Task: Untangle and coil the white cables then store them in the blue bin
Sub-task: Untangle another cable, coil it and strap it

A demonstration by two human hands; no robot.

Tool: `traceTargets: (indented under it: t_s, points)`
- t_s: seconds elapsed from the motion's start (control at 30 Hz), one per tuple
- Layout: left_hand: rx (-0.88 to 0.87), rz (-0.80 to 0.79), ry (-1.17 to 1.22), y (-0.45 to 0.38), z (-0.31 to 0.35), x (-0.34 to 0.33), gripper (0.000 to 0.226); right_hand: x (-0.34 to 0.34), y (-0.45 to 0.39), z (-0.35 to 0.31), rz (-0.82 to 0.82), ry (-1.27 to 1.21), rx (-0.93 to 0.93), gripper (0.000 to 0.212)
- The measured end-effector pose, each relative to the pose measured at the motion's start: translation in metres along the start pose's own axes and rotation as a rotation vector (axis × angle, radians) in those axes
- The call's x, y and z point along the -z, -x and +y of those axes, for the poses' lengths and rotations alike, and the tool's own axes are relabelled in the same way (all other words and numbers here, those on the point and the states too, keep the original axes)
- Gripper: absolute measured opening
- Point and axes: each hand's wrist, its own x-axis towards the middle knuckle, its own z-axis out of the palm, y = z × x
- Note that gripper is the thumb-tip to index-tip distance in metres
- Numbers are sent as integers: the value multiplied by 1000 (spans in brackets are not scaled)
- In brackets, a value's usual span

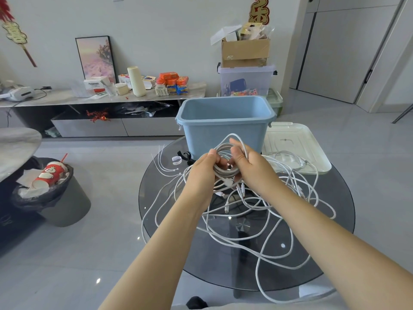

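Here, a person stands over a round glass table (330, 238), both bare arms reaching forward. The left hand (202, 170) and right hand (251, 163) meet above the table, fingers curled around a small coil (224, 159) of white cable — the left grips its left side, the right pinches its right side. Below and around the hands, more cables (263, 222) lie in a loose tangle across the glass, one loop hanging over the near edge. The blue bin (225, 128) stands open at the table's far side, just behind the hands. Its white lid (297, 144) lies flat to the right. Thin zip ties (162, 162) rest to the left.
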Motion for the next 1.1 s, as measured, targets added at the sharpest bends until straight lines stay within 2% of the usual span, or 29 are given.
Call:
traceTargets:
  t_s: [0.07, 0.17, 0.27, 0.4, 0.53, 0.63, 0.73, 0.83, 0.9, 1.03, 1.1]
  points:
    - [49, -30, 163, -1, 2, 2, 37, 1, 1, 5, -51, -115, -61, 44]
    - [18, -30, 206, -4, 7, 8, 37, 6, 2, 11, -23, -321, -121, 29]
    - [-23, -10, 186, -7, 14, 14, 35, 16, 1, 7, -8, -487, -174, 28]
    - [-35, -12, 270, -5, 32, 21, 33, 33, -5, 3, -102, -679, -237, 32]
    - [-41, 38, 223, -4, 38, 26, 32, 40, -10, 1, -262, -1006, -272, 21]
    - [-92, 118, 78, -11, 37, 34, 35, 43, -12, 0, -264, -821, -285, 23]
    - [-159, 226, -140, -18, 34, 42, 40, 48, -15, -2, -144, -394, -180, 25]
    - [-178, 243, -205, -18, 29, 42, 42, 51, -17, -3, 21, 0, -89, 27]
    - [-109, 225, -88, -19, 28, 41, 39, 49, -18, 0, 95, 78, -70, 24]
    - [122, 137, 455, -20, 26, 43, 29, 37, -20, 11, 222, 133, -31, 11]
    - [158, 105, 604, -21, 24, 42, 25, 29, -18, 13, 290, 226, 28, 12]
